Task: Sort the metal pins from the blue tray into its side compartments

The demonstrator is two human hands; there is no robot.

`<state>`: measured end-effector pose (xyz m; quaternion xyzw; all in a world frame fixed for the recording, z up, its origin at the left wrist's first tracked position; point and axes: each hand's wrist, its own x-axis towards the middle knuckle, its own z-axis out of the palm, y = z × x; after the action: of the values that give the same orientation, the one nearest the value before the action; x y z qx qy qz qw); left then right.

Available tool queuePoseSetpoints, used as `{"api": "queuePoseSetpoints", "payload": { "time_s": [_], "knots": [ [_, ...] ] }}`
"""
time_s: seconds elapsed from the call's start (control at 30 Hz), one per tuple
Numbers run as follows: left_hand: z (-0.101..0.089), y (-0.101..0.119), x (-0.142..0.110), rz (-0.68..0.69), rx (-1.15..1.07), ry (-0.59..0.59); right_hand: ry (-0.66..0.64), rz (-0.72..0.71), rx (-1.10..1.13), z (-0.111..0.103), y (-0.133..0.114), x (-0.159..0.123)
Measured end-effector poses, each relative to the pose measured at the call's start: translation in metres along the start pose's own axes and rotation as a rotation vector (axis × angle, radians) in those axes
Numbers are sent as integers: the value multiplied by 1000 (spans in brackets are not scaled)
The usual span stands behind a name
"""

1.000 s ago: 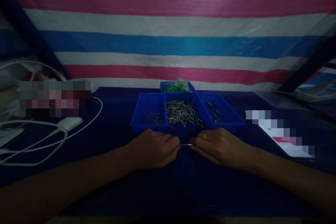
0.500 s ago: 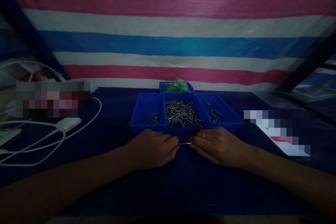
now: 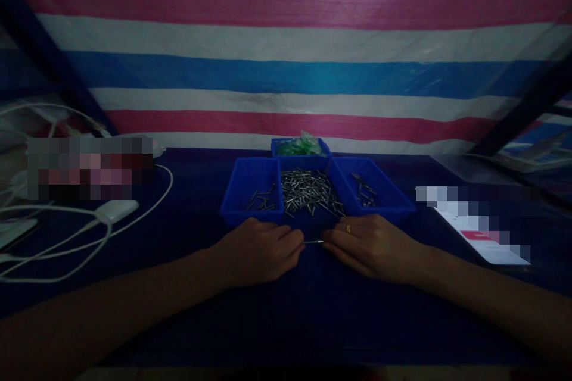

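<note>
Between my two hands runs a thin, rivet-like metal pin [image 3: 314, 241], thicker toward its right end. My left hand [image 3: 268, 253] pinches its left end, with the fingers curled closed. The other end is in the closed fingers of my right hand [image 3: 369, 247], which wears a gold ring. Both ends of the pin are hidden by my fingers. Just beyond my hands lies a heap of similar metal pins [image 3: 308, 190]. A left blue bin [image 3: 230, 193] and a right blue bin [image 3: 395, 193] flank the heap, each with several pins in it.
Behind the heap, a small blue bin [image 3: 304, 162] holds a clear bag of green things [image 3: 301, 146]. White cables [image 3: 109, 232] loop over the dark blue table [image 3: 313, 321] at left. A lit phone-like screen [image 3: 491, 247] lies at right. Striped sheeting [image 3: 304, 77] hangs behind.
Hardly anything differs. Both hands keep their hold on the metal pin, and the view has shifted very slightly.
</note>
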<state>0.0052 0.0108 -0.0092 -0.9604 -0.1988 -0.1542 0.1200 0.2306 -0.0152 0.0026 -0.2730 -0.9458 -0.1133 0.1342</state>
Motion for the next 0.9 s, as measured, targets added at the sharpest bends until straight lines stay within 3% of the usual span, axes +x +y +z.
{"api": "queuePoseSetpoints", "payload": {
  "time_s": [0.23,0.57,0.77,0.9],
  "knots": [
    [0,0,0,-5,1,-12,-18,50,65,-1,0,1],
    [-1,1,2,-44,7,-67,-70,-78,29,0,0,1],
    [-2,3,3,-141,0,-150,33,-51,-32,-5,2,0],
    [-1,4,1,-118,32,-157,155,1,-222,-16,4,-2]
  ]
}}
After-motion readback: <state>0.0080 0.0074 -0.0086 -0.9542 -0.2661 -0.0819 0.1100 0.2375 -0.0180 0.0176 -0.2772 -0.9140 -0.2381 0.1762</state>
